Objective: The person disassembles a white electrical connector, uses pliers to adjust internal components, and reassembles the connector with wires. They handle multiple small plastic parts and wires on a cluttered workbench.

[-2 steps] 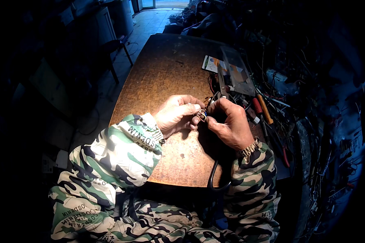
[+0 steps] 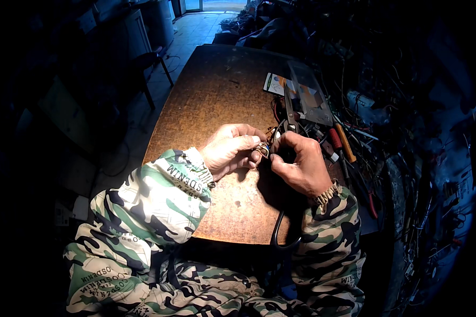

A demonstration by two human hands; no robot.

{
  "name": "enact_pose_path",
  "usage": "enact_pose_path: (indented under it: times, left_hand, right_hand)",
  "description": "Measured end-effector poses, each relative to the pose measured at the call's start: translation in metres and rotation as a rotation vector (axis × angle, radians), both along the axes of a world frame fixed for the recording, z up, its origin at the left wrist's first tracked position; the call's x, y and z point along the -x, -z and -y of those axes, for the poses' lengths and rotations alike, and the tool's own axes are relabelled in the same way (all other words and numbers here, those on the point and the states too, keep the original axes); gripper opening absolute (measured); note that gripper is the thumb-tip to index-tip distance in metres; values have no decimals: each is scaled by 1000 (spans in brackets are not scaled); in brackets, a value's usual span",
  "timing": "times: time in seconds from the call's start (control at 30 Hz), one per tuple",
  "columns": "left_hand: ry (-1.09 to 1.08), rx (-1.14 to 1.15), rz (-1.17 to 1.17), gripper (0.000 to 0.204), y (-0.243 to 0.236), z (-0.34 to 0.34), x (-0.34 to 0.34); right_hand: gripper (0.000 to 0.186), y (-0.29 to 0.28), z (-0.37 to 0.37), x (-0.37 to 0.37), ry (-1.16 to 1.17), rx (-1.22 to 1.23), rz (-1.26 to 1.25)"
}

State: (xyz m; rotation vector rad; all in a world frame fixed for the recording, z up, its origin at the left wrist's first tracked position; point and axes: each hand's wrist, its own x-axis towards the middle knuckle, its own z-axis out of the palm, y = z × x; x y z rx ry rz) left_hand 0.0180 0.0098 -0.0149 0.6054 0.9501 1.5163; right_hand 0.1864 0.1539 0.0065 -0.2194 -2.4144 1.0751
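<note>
Between my fingertips, near the middle of the wooden table, is a small bundle of coloured wire ends; its detail is too small to make out. My left hand pinches it from the left, thumb on top. My right hand is curled at its right side, thumb and forefinger closed at the wires. A thick black cable shows below my right hand, looping over the table's front edge. Just beyond my fingers lie a large dark metal cutting tool and tangled wires.
The wooden table carries a white printed card, a clear plastic case, red-handled and orange-handled tools and pliers along its right. A chair stands left; heaped cables and clutter fill the dark right side.
The fingertips of my right hand have shifted very slightly at the wire bundle. My left hand looks unmoved.
</note>
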Motion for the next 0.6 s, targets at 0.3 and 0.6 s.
enact_pose_path:
  times: [0.3, 0.6]
  left_hand:
    - [7, -13, -72, 32, -1, 2, 0]
    - [-17, -5, -153, 33, -1, 2, -1]
  right_hand:
    - [23, 6, -3, 2, -27, 149, 37]
    - [12, 16, 2, 5, 49, 287, -122]
